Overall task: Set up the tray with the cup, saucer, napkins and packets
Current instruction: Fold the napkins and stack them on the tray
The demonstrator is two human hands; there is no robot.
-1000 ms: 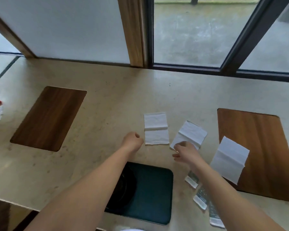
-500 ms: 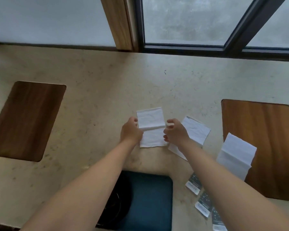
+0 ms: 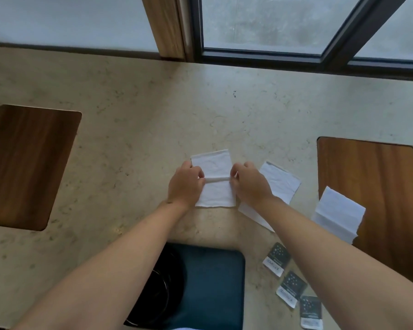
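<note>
A white napkin lies on the beige counter, creased across its middle. My left hand pinches its left edge at the crease and my right hand pinches the right edge. A second napkin lies just right of it, partly under my right wrist. A third napkin rests on the edge of the right wooden inlay. A dark teal tray sits at the near edge with a dark round saucer on its left half, partly hidden by my left forearm. Three dark packets lie right of the tray.
Two wooden inlays are set in the counter, one at the left and one at the right. A window frame and a wooden post run along the far edge.
Both hands have moved onto the middle napkin and taken hold of its two side edges at the crease. The view has tilted down and shifted right.
</note>
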